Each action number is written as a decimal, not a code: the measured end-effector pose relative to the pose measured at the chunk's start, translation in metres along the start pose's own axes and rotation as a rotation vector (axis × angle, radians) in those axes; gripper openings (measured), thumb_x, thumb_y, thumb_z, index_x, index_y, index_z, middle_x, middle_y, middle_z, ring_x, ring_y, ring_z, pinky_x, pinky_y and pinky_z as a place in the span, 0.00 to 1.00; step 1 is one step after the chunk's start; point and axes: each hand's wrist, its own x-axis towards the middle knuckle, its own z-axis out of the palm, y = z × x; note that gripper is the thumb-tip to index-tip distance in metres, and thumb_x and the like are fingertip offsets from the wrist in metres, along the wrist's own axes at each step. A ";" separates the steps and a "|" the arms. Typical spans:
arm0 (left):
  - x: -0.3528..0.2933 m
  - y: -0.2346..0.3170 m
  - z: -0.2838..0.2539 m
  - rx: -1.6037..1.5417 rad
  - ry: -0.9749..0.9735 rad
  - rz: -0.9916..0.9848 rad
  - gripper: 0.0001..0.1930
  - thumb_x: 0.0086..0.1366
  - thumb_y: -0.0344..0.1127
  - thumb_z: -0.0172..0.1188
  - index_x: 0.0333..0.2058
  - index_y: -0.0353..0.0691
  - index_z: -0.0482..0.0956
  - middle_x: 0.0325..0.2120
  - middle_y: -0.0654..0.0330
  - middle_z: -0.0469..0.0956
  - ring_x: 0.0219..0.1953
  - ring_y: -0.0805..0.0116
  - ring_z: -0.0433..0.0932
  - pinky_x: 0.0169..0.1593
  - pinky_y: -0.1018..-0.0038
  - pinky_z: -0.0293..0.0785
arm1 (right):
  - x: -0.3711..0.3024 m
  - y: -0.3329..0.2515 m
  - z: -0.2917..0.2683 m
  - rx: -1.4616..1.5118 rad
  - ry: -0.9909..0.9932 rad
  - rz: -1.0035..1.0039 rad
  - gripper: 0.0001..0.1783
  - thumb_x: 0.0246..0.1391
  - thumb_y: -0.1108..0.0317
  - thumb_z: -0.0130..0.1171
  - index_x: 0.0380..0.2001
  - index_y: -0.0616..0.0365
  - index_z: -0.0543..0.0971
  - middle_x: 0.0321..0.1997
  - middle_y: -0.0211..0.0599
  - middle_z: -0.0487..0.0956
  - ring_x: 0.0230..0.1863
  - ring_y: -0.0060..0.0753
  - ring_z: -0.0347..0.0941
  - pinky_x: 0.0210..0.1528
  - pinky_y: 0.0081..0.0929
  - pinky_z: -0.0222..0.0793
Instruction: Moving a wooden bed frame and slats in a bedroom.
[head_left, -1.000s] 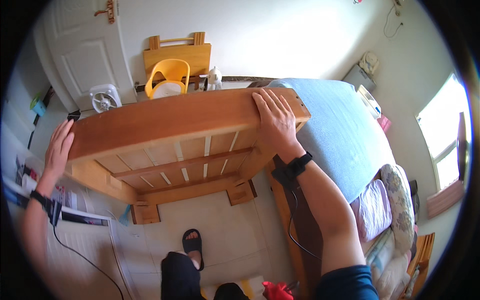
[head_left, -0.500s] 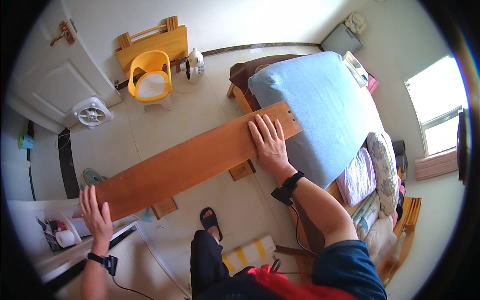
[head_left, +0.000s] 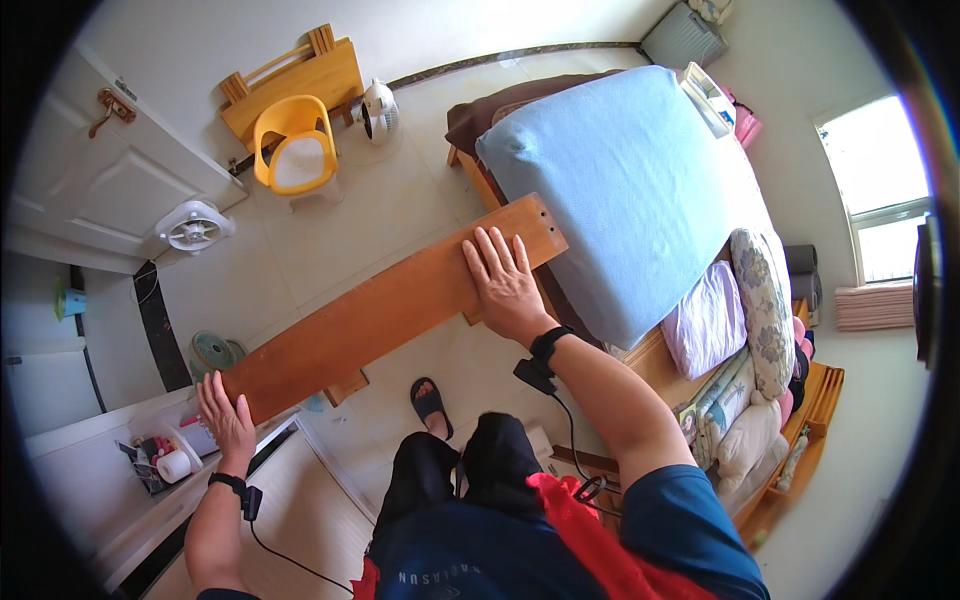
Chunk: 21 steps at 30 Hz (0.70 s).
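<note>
A long reddish-brown wooden board stretches slantwise across the middle, with two small holes near its far right end. My right hand lies on it near that end, fingers stretched out and slightly apart. At the near left end, my left hand rests against the board's edge with straight fingers and the thumb apart. Below the board's near side a lighter wooden piece shows; whether it is joined to the board is hidden. Both wrists wear black straps with cabled devices.
A bed with a blue cover stands beside the board's right end. Farther off are a yellow chair, a folded wooden table and a white fan. White shelving borders the left; a floor fan stands beyond my left hand.
My view has shifted, and more of my legs shows. The wooden piece under the right part of the board is now mostly covered. Both hands keep their places on the board.
</note>
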 end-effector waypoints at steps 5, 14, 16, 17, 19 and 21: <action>0.037 0.076 -0.029 -0.063 -0.104 0.162 0.49 0.69 0.54 0.68 0.79 0.36 0.55 0.79 0.39 0.57 0.81 0.36 0.52 0.80 0.36 0.45 | -0.006 0.009 0.001 0.094 -0.026 -0.002 0.51 0.58 0.70 0.60 0.84 0.60 0.54 0.89 0.51 0.52 0.90 0.56 0.43 0.89 0.63 0.31; 0.143 0.307 -0.054 -0.220 -0.337 0.466 0.73 0.47 0.61 0.86 0.81 0.39 0.47 0.78 0.36 0.53 0.80 0.35 0.52 0.80 0.36 0.46 | -0.005 0.041 -0.011 0.146 -0.018 -0.095 0.50 0.59 0.63 0.61 0.83 0.61 0.58 0.88 0.53 0.54 0.89 0.56 0.46 0.88 0.63 0.35; 0.153 0.319 -0.048 -0.216 -0.369 0.478 0.76 0.43 0.58 0.88 0.81 0.38 0.46 0.77 0.38 0.53 0.79 0.36 0.52 0.80 0.38 0.47 | -0.002 0.059 -0.020 0.277 -0.037 -0.141 0.50 0.56 0.62 0.64 0.81 0.62 0.62 0.88 0.53 0.55 0.89 0.55 0.47 0.88 0.63 0.36; 0.154 0.318 -0.047 -0.222 -0.369 0.471 0.76 0.42 0.61 0.88 0.81 0.39 0.46 0.76 0.38 0.56 0.78 0.37 0.54 0.80 0.37 0.47 | -0.003 0.069 -0.023 0.372 0.091 -0.167 0.43 0.52 0.68 0.64 0.74 0.62 0.71 0.82 0.53 0.66 0.84 0.57 0.59 0.84 0.60 0.50; 0.156 0.320 -0.043 -0.231 -0.382 0.460 0.77 0.41 0.63 0.87 0.81 0.41 0.47 0.74 0.39 0.58 0.77 0.38 0.56 0.80 0.36 0.46 | -0.008 0.096 -0.018 0.644 0.139 -0.204 0.38 0.50 0.74 0.64 0.69 0.62 0.75 0.77 0.52 0.72 0.80 0.58 0.64 0.80 0.58 0.58; 0.154 0.320 -0.039 -0.197 -0.333 0.449 0.76 0.41 0.61 0.87 0.81 0.41 0.47 0.73 0.40 0.59 0.77 0.39 0.56 0.79 0.38 0.48 | -0.015 0.124 -0.025 0.849 0.344 -0.192 0.30 0.46 0.84 0.65 0.56 0.60 0.82 0.63 0.46 0.83 0.68 0.55 0.77 0.68 0.50 0.74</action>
